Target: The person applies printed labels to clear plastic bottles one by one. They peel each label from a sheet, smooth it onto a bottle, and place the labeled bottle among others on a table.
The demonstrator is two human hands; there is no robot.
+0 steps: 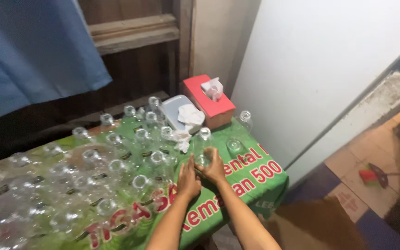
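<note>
Both my hands reach over the green table cover [260, 185]. My right hand [215, 167] wraps around the base of an upright clear bottle [203, 141] near the table's front right. Close beside it, my left hand [188, 178] is cupped with its fingertips at the same bottle's lower left side. Several more clear empty bottles [116, 153] stand crowded across the table to the left. Two other clear bottles [245, 119] stand apart at the right, near the table's corner.
A red tissue box [208, 98] and a pale plastic container with crumpled tissue [181, 112] sit at the table's back. A white wall [320, 69] rises right of the table. A red-headed broom [376, 175] lies on the floor. Blue cloth [33, 51] hangs top left.
</note>
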